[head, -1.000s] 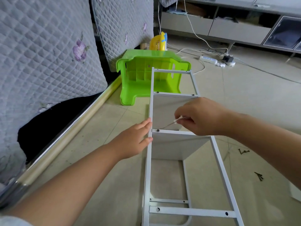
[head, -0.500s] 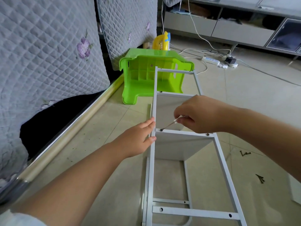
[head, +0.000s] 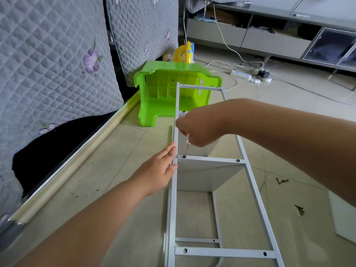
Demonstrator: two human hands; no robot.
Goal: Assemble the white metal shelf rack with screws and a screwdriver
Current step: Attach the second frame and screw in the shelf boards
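A: Start close in. What is the left hand (head: 154,175) doing?

B: Its fingers lie straight along the near-side rail of the white rack (head: 174,189), thumb pressing the rail's face, steadying it, not wrapped round it.

A: And the right hand (head: 198,130)?

B: It pinches the clear handle of a thin screwdriver (head: 186,149), fingers curled tight on it. A second ago the shaft lay slanted, low and sideways; now it stands nearly upright, tip seated in the screw (head: 184,156) at the left end of the middle crossbar. I judge that the driving can go straight down now, with less risk of slipping out.

A: Where does the rack sit, and which way does it run?

B: On the tiled floor, its long axis running away from the person, far end pointing at the overturned green stool (head: 154,97). Loose screws (head: 299,209) lie on the floor to the right.
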